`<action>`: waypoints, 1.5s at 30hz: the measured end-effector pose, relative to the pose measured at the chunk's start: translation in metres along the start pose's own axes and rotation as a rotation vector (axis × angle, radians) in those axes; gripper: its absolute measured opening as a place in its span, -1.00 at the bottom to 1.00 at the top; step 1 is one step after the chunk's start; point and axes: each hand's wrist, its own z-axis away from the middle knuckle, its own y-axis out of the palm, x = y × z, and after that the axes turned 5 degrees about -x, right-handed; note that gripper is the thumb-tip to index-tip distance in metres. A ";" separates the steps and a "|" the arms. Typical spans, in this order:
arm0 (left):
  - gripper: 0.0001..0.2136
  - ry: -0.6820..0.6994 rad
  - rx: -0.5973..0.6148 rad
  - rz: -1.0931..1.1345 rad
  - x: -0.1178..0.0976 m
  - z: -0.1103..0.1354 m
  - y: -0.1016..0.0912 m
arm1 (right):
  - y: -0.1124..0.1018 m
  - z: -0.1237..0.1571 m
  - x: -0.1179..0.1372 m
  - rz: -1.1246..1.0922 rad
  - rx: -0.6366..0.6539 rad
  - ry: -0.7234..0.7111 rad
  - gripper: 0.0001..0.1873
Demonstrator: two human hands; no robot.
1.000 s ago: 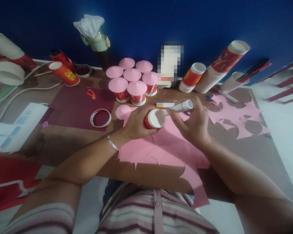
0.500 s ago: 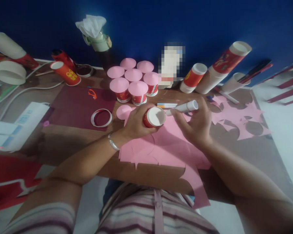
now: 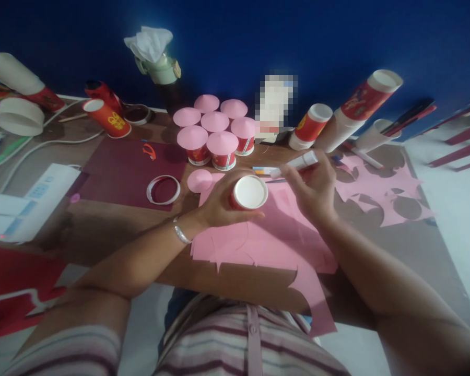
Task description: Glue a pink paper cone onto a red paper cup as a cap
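My left hand (image 3: 218,202) is wrapped round an upturned red paper cup (image 3: 249,192), whose white base faces up, above a cut pink paper sheet (image 3: 266,235). My right hand (image 3: 312,189) grips a white glue stick (image 3: 295,163), held just right of the cup and apart from it. A loose pink paper cone (image 3: 199,180) lies just left of my left hand. Behind it stand several red cups topped with pink cones (image 3: 215,133).
A tape ring (image 3: 163,189) lies on a dark red sheet (image 3: 121,172). Stacks of red and white cups (image 3: 356,107) lean at the back right, pink offcuts (image 3: 379,185) beside them. A white box (image 3: 27,201) and cables sit on the left. A tissue-stuffed mug (image 3: 156,57) is at the back.
My right hand drew the glue stick away from the cup's base, up and to the right. My left hand tilted the cup so that its white base faces up more squarely.
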 end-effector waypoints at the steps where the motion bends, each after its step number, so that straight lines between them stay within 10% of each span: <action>1: -0.37 0.009 0.030 0.011 -0.001 0.000 -0.001 | 0.000 -0.001 -0.004 -0.042 -0.003 0.030 -0.76; 14: -0.36 -0.019 0.384 0.044 -0.007 0.012 0.017 | 0.003 -0.007 -0.029 -0.458 0.028 0.459 -0.52; 24: -0.16 -0.130 0.172 0.019 0.014 0.001 0.001 | 0.011 -0.006 -0.039 -0.367 0.099 0.325 -0.53; 30: -0.32 -0.082 -0.132 0.022 0.011 -0.008 0.002 | 0.013 0.001 -0.016 -0.585 0.194 0.499 -0.56; 38: -0.81 0.122 -0.226 -0.239 -0.004 -0.014 0.010 | 0.008 0.004 0.006 -0.501 0.280 0.432 -0.59; 45: -0.86 0.263 -0.224 -0.360 -0.006 -0.018 0.002 | 0.001 -0.004 0.009 -0.344 0.228 0.354 -0.61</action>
